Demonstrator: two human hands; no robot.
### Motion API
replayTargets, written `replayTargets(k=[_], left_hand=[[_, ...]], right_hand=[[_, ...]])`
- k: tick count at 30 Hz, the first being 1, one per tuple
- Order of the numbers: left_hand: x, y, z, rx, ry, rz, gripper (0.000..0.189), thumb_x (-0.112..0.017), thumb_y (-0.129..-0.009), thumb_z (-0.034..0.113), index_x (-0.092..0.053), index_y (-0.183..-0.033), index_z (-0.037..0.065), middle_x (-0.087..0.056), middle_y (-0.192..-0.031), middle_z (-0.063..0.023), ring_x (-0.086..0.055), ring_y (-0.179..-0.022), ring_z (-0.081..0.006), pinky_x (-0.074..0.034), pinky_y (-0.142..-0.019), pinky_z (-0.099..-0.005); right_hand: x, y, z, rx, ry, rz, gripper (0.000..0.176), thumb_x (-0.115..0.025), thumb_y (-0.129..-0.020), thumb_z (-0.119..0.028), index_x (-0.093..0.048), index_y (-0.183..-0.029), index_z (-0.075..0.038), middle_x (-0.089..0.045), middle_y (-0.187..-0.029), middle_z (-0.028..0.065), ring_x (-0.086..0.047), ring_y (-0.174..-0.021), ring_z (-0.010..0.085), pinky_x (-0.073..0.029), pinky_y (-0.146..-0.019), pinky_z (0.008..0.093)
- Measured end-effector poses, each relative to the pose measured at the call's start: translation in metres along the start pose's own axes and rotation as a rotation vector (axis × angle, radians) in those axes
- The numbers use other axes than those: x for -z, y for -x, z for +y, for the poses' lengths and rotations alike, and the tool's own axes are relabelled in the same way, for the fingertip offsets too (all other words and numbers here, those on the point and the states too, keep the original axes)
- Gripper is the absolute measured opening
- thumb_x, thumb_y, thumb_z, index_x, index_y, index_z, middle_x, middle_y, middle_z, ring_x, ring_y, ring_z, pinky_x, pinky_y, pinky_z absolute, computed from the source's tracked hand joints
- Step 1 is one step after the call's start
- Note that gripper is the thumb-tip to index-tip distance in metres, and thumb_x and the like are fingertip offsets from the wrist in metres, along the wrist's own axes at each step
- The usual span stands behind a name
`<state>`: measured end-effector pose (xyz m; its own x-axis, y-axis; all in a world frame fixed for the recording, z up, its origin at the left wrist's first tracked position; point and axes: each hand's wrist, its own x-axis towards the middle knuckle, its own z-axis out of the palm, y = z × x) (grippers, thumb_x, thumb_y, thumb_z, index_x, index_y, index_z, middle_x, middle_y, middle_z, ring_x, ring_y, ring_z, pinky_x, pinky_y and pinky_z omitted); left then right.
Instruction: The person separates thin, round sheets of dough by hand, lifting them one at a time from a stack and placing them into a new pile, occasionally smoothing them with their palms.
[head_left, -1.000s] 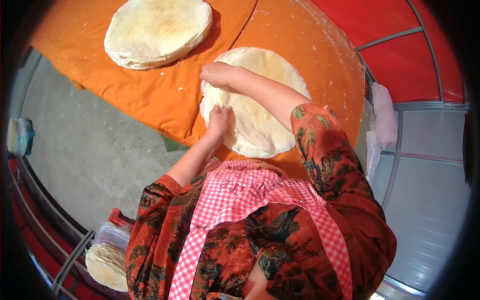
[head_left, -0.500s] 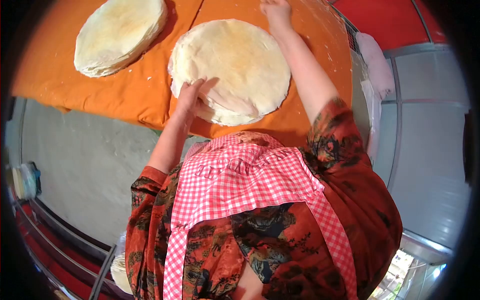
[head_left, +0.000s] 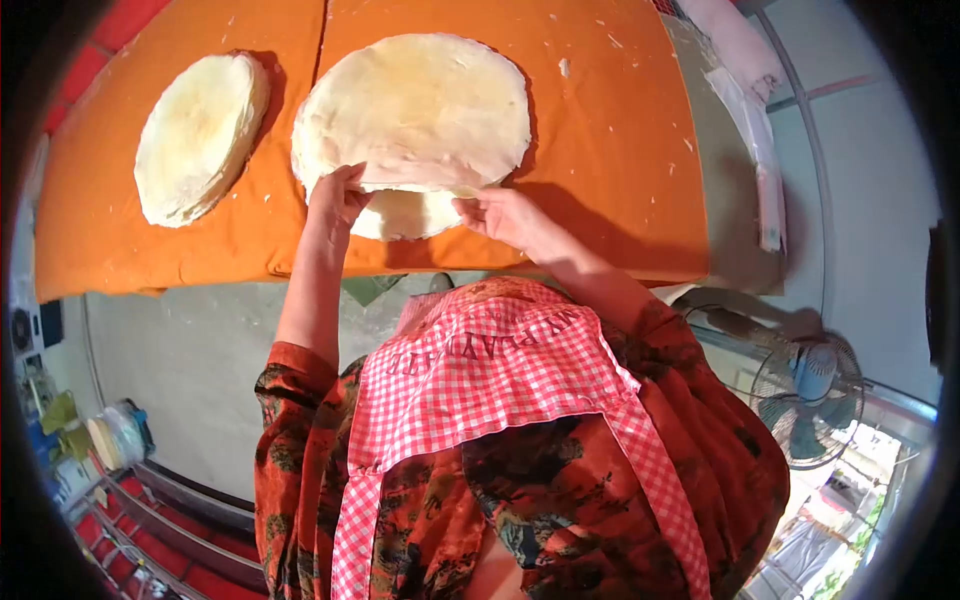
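A stack of thin, pale round flatbreads (head_left: 415, 105) lies on the orange cloth (head_left: 610, 150) in front of me. Its top sheet is raised along the near edge, and the layers underneath show below it. My left hand (head_left: 338, 198) pinches that edge on the left side. On the right side, the fingers of my right hand (head_left: 503, 215) are closed on the same edge. The lifted edge stretches between both hands.
Another stack of flatbreads (head_left: 195, 140) sits to the left on the cloth. A pale rolled cloth (head_left: 735, 40) lies beyond the table's right side. A fan (head_left: 808, 395) stands at the lower right, and a metal rack (head_left: 190, 525) at the lower left.
My right hand has come from the far right of the table to the near edge of the stack and taken hold of the top flatbread. That edge is now lifted. The view has shifted.
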<state>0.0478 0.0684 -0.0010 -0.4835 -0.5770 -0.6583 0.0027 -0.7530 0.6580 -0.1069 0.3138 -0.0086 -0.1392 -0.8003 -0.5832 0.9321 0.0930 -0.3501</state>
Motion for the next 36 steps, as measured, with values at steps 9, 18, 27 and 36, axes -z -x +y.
replayTargets(k=[9,18,27,36], left_hand=[[0.027,-0.021,-0.017,-0.010,-0.052,0.008,0.022,-0.057,-0.086,0.006,-0.058,-0.105,-0.003,-0.062,-0.091,-0.0101,-0.053,-0.064,-0.0177,-0.049,-0.068,-0.0404],[0.028,-0.024,-0.020,-0.019,-0.067,0.017,0.021,-0.052,-0.088,0.005,-0.059,-0.105,-0.006,-0.066,-0.092,-0.0149,-0.047,-0.050,-0.0155,-0.040,-0.052,-0.0323],[0.020,-0.019,-0.018,0.009,-0.022,0.077,0.018,-0.055,-0.085,0.001,-0.058,-0.100,-0.008,-0.061,-0.076,-0.0097,-0.039,-0.045,-0.0122,-0.035,-0.045,-0.0273],[0.023,-0.024,-0.024,-0.023,-0.013,0.067,0.014,-0.056,-0.084,0.002,-0.060,-0.096,-0.006,-0.061,-0.074,-0.0097,-0.041,-0.046,-0.0151,-0.037,-0.046,-0.0291]], right_hand=[[0.013,-0.014,0.003,-0.200,0.098,0.157,0.022,-0.058,-0.092,-0.020,-0.060,-0.093,0.002,-0.066,-0.080,0.0086,-0.063,-0.062,0.0133,-0.053,-0.051,0.0245],[0.018,-0.017,0.005,-0.066,0.283,0.280,0.018,-0.063,-0.088,-0.021,-0.061,-0.086,-0.003,-0.064,-0.075,0.0052,-0.061,-0.057,0.0112,-0.049,-0.047,0.0225],[-0.016,0.005,0.006,0.292,0.346,0.315,0.017,-0.061,-0.085,-0.009,-0.055,-0.097,0.001,-0.065,-0.089,0.0141,-0.068,-0.073,0.0240,-0.053,-0.053,0.0320],[-0.007,-0.018,0.021,0.147,-0.127,0.212,0.016,-0.053,-0.084,0.006,-0.052,-0.101,0.005,-0.062,-0.096,0.0184,-0.065,-0.085,0.0268,-0.055,-0.072,0.0347]])
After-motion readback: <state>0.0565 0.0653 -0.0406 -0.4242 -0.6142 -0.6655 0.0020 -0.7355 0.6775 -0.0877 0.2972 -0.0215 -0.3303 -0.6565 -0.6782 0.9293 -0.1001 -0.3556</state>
